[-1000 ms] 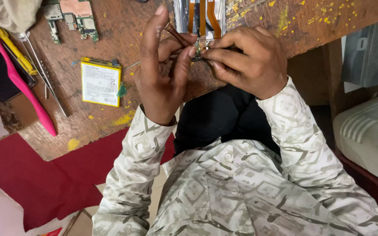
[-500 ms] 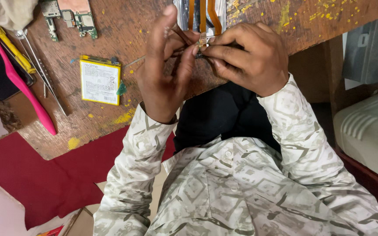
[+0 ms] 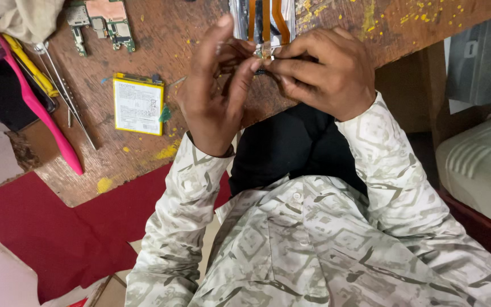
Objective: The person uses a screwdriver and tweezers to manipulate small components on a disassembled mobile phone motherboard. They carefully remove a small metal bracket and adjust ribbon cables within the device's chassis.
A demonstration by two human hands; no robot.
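Head view: left hand and right hand fingers pinch the opened phone's lower edge, top centre of frame, over the wooden surface.

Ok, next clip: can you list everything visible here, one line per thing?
opened phone part with flex cables: one, silver with orange strips, top centre, at both hands' fingertips
phone battery: one, white with yellow edge, on bench left of hands
circuit boards: a few, green and copper, top left
pink pry tool: one, far left
yellow-handled tool: one, beside pink tool
metal tweezers: one pair, silver
wooden bench: brown, yellow specks
red cloth: lower left
left hand; right hand: pinching a small piece; patterned sleeves
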